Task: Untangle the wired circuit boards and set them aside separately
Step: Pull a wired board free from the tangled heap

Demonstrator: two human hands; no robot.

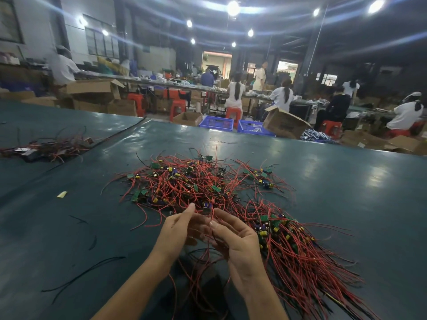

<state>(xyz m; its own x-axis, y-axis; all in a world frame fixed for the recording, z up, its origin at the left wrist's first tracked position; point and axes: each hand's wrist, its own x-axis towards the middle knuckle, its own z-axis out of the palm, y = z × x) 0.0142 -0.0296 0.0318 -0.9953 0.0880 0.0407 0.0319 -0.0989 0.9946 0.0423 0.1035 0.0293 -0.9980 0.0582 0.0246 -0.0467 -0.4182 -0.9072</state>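
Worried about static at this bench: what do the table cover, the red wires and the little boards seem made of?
Table cover: dark green glossy sheet, probably vinyl or rubber; it mirrors the ceiling lamps. Red wires: thin flexible plastic insulation, by their loose curves. Circuit boards: rigid green laminate, likely fibreglass; too small to confirm.

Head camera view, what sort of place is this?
Probably an electronics assembly workshop: a tangled heap of red-wired green circuit boards on a long dark green table, seated workers in white at a far workbench, brown cardboard boxes and blue plastic crates.
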